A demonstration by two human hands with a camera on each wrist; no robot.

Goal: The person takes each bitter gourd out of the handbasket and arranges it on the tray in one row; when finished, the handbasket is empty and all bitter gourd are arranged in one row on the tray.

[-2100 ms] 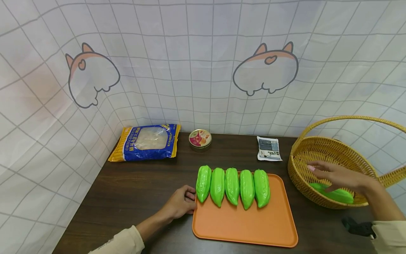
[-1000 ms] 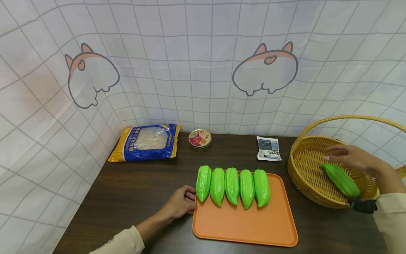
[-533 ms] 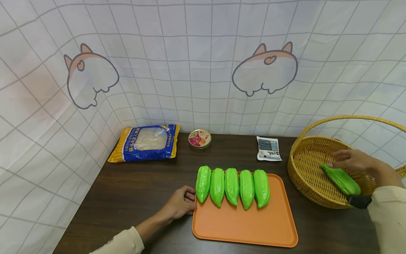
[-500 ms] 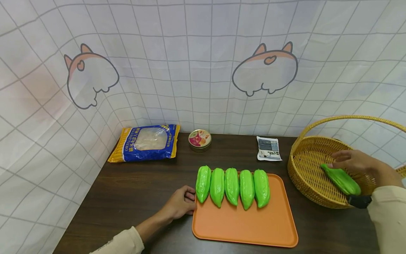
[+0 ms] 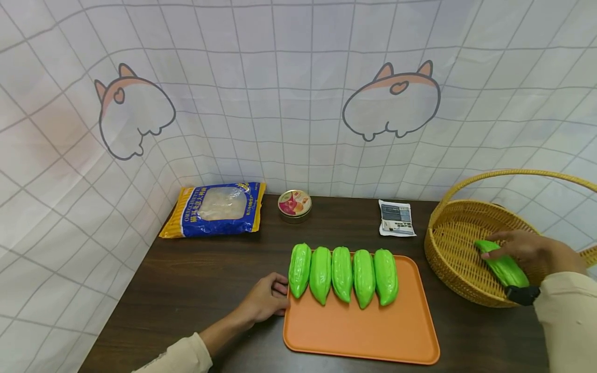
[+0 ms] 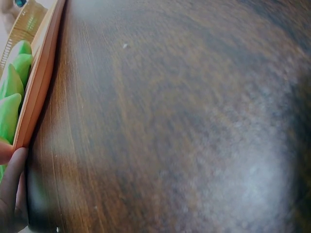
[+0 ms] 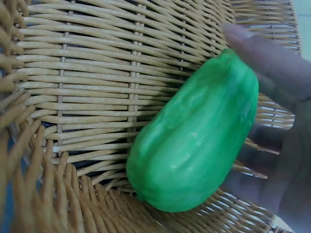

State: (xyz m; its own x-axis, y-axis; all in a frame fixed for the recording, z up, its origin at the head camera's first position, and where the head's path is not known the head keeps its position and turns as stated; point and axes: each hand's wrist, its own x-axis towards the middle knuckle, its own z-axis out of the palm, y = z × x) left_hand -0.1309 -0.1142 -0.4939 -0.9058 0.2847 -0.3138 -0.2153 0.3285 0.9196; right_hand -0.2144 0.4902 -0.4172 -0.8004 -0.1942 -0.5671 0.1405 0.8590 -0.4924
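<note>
In the head view my left hand (image 5: pixel 267 299) pinches the left rim of an orange tray (image 5: pixel 359 336); the left wrist view shows the thumb above the tray edge (image 6: pixel 36 92) and a finger against its outside. Several bright green, ridged bitter melons (image 5: pixel 342 274) lie side by side along the tray's far half. My right hand (image 5: pixel 529 251) reaches into a wicker basket (image 5: pixel 443 264), where one more bitter melon (image 7: pixel 194 141) lies. Its thumb (image 7: pixel 262 56) lies over the narrow end and its fingers curl round the far side, partly hidden by the melon.
A blue and yellow pasta bag (image 5: pixel 216 210), a round tin (image 5: pixel 294 205) and a small white packet (image 5: pixel 396 218) stand along the back of the dark wooden table (image 5: pixel 200 280). The basket's tall handle (image 5: pixel 513 172) arches over its right part. A tiled-pattern cloth (image 5: pixel 303 103) hangs behind.
My right hand has come from above the basket's front left, moved right, then lowered onto the bitter melon and closed round it. The melon turned earlier in the basket. My left hand stays put.
</note>
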